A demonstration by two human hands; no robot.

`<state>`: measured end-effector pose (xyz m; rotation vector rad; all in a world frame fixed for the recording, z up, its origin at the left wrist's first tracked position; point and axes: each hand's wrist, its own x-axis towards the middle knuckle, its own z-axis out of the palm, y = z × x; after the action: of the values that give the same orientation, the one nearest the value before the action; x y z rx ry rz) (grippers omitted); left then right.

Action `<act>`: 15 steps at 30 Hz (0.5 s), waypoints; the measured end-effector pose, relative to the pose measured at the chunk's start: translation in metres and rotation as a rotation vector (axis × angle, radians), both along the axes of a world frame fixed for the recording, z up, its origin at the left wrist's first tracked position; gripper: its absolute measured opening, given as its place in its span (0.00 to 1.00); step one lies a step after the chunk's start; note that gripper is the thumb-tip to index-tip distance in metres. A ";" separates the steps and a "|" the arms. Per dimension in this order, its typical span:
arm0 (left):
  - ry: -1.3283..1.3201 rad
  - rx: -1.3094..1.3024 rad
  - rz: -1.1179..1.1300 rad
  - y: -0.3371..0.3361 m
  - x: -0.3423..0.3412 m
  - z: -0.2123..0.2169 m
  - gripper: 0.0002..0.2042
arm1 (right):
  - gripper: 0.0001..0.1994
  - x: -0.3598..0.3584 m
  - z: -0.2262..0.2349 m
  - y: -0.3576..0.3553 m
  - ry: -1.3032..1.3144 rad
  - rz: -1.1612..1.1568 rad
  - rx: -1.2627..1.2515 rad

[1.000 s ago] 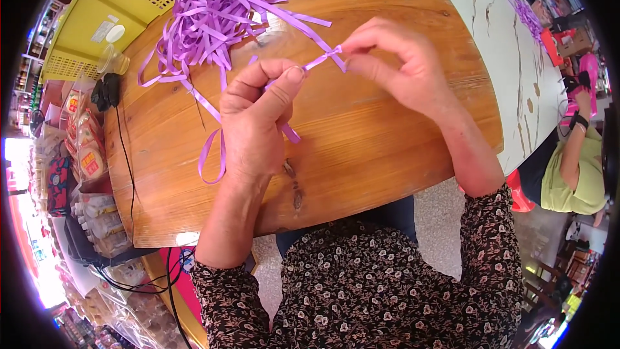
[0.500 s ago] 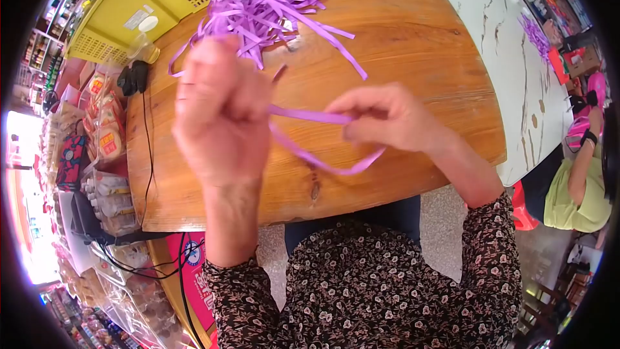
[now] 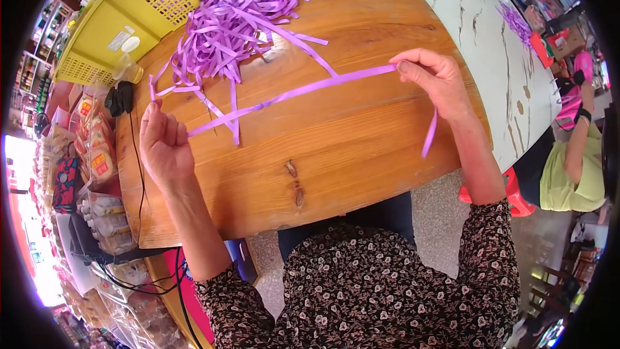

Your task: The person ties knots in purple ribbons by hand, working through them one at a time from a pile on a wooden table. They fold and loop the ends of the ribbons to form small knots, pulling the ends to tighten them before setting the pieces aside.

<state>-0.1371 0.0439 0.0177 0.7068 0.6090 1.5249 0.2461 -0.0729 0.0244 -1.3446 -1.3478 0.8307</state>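
Observation:
A purple ribbon [image 3: 303, 92] is stretched across above the wooden table, between my two hands. My left hand [image 3: 166, 145] is closed on its left part, with a short end sticking up past the fingers. At the other side my right hand [image 3: 436, 81] pinches the ribbon between thumb and fingertips, and a loose tail hangs below the palm. Farther back lies a tangled heap of purple ribbons [image 3: 239, 22]. Several strands trail from the heap toward the held ribbon; whether any is joined to it I cannot tell.
A yellow plastic basket [image 3: 123, 22] stands at the far left, beside a clear plastic cup [image 3: 128, 68] and a black object with a cable [image 3: 119, 97]. Right of the wooden table [image 3: 336, 155] is a white marbled tabletop [image 3: 475, 32]. A person in a light green top [image 3: 571, 178] is at the right.
My hands have moved apart, left hand leftward and right hand right and farther away. The ribbon, looped and slack before, is now drawn out nearly straight between them.

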 end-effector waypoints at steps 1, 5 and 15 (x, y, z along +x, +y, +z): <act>0.125 -0.038 0.062 0.001 -0.006 0.000 0.05 | 0.08 0.005 -0.002 -0.002 0.003 -0.032 -0.003; 0.801 0.070 0.414 0.014 -0.027 -0.021 0.12 | 0.07 0.005 -0.007 -0.005 -0.029 -0.053 -0.074; 0.832 0.533 -0.291 -0.058 0.142 0.008 0.16 | 0.09 -0.044 0.012 -0.002 -0.489 0.254 0.400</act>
<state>0.0048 -0.0141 0.0254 1.7999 0.6616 1.0779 0.2026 -0.0753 0.0362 -1.1058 -1.9784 0.3641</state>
